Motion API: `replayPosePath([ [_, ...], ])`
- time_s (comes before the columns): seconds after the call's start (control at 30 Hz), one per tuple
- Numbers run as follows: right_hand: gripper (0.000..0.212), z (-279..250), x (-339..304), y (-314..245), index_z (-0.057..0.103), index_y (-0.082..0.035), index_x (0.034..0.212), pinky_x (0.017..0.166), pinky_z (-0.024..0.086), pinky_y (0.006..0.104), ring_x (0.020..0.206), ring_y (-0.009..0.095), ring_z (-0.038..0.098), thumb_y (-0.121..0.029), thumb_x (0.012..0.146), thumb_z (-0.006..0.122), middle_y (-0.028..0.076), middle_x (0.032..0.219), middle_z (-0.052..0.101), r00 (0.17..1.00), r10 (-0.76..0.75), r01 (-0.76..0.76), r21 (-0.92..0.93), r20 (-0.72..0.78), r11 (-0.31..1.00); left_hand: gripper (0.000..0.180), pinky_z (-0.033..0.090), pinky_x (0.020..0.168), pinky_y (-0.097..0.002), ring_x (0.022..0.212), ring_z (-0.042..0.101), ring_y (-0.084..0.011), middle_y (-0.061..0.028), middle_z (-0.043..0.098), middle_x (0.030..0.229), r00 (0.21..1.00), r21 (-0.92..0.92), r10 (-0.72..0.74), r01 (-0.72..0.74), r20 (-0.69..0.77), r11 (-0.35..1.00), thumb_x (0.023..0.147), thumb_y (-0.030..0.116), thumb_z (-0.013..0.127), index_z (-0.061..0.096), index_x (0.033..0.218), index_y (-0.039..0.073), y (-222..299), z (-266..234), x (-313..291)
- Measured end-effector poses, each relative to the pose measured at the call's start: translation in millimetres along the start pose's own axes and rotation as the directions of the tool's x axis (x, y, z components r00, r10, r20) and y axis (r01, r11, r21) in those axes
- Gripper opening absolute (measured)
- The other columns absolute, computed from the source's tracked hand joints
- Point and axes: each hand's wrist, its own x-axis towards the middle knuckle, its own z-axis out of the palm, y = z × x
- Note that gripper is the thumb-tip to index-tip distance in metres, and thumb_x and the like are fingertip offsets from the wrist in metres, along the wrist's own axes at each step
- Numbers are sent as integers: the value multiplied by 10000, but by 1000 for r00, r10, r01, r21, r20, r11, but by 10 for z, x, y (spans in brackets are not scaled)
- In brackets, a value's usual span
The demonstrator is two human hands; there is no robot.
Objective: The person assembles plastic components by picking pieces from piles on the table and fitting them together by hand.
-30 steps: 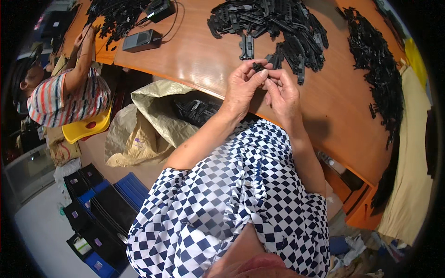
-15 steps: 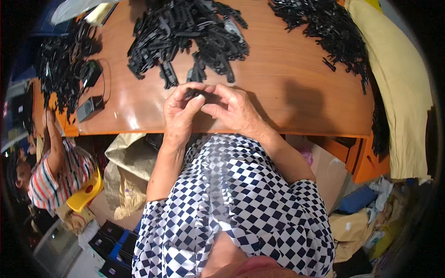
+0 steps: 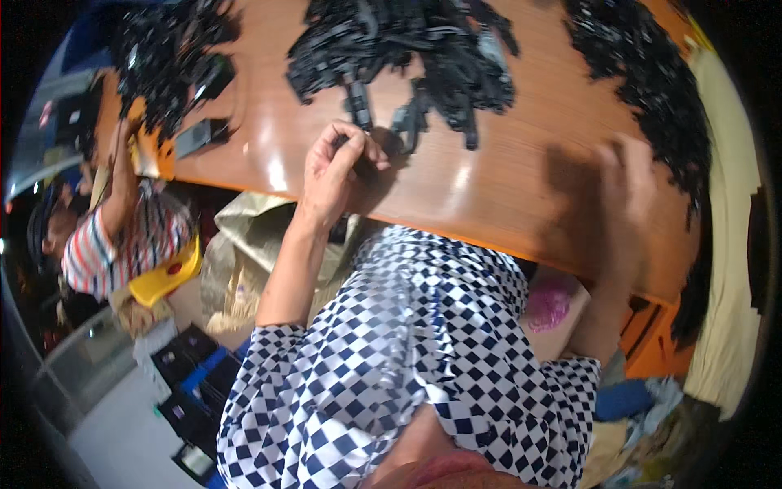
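Note:
My left hand [image 3: 332,169] is closed in a pinch above the near part of the wooden table [image 3: 269,163]. A dark spot shows between its fingers, too small to name. Just beyond it lies a large heap of black plastic parts [image 3: 383,45], with a few loose pieces at its near edge. My right hand [image 3: 627,175] is out to the right, smeared by motion, beside a long pile of smaller black parts [image 3: 652,90]. Whether its fingers hold anything cannot be made out.
At the far left are another black heap [image 3: 167,49] and a dark box-shaped device [image 3: 202,137]. A person in a striped shirt [image 3: 122,244] works there, near a yellow stool [image 3: 167,277]. Beige cloth [image 3: 729,244] hangs along the right edge. A woven sack [image 3: 244,253] stands below the table.
My hands have parted: the right has swung far right toward the pile of small parts, while the left stays near the big heap. The whole view has shifted and tilted.

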Motion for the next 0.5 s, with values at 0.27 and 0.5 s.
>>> replayPosePath([
  [0.27, 298, -12, 246, 834, 473, -31, 1154, 743, 500, 455, 937, 385, 573, 25, 867, 414, 206, 1065, 509, 921, 215, 62, -668, 324, 742, 329, 497, 684, -364, 827, 606, -295, -102, 565, 975, 901, 956, 336, -294, 274, 8, 785, -13, 549, 611, 1066, 147, 322, -363, 197],
  [0.5, 158, 322, 156, 613, 551, -21, 1000, 664, 493, 288, 744, 208, 605, 15, 846, 554, 116, 885, 593, 966, 213, -233, 138, 143, 963, 169, 495, 690, -382, 851, 570, -278, -51, 568, 939, 835, 810, 148, -447, 530, -381, 774, 96, 602, 580, 942, 92, 300, -608, 466],
])
